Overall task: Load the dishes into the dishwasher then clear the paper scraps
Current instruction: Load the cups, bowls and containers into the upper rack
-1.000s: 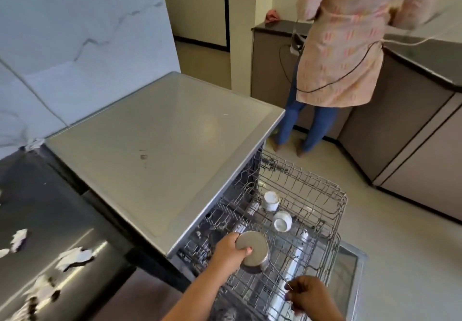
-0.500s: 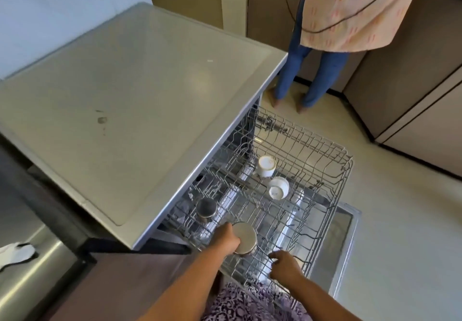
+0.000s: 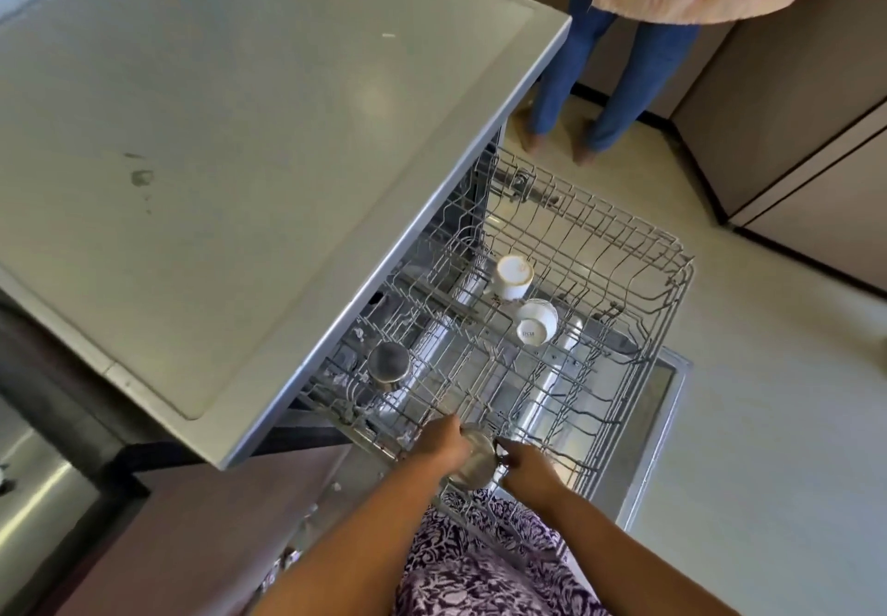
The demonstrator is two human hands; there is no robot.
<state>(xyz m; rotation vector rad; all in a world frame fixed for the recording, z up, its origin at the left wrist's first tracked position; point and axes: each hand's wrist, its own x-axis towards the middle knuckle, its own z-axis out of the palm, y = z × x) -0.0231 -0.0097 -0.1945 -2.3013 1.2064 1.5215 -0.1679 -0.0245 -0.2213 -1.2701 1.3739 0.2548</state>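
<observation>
Head view, dishwasher point(image 3: 249, 159): seen from above; door point(image 3: 665, 428) dropped open; upper wire rack point(image 3: 674, 279) drawn well out over it.
Steel cup point(image 3: 475, 464): at the rack's near edge, base up and tilted, held between both hands just above the wires; not yet seated, as far as can be judged.
Left hand point(image 3: 439, 442): fingers curled round the cup's left side; firm grip.
Right hand point(image 3: 528, 469): fingertips drawn together at the cup's right edge, seemingly pinching it; impossible to tell whether a rack wire is caught as well.
Already loaded: a steel tumbler point(image 3: 388, 366) upside down at the rack's left, close under the dishwasher's top; a white cup point(image 3: 513, 277) tilted on the tines toward the middle; a second white cup point(image 3: 535, 322) just beside it, base showing.
Rest of rack: mostly bare wire; lower level too dim to read.
Paper scraps: none clearly in sight; a few pale flecks by the cabinet front at the near left, too small to name.
Progress: loading under way, three pieces in and a fourth being set down; number of dishes left unknown; scrap clearing apparently not begun.
Surroundings: a second person's legs point(image 3: 614, 73) standing at the far cabinets point(image 3: 792, 145); purple patterned garment point(image 3: 480, 567) at the bottom edge.
</observation>
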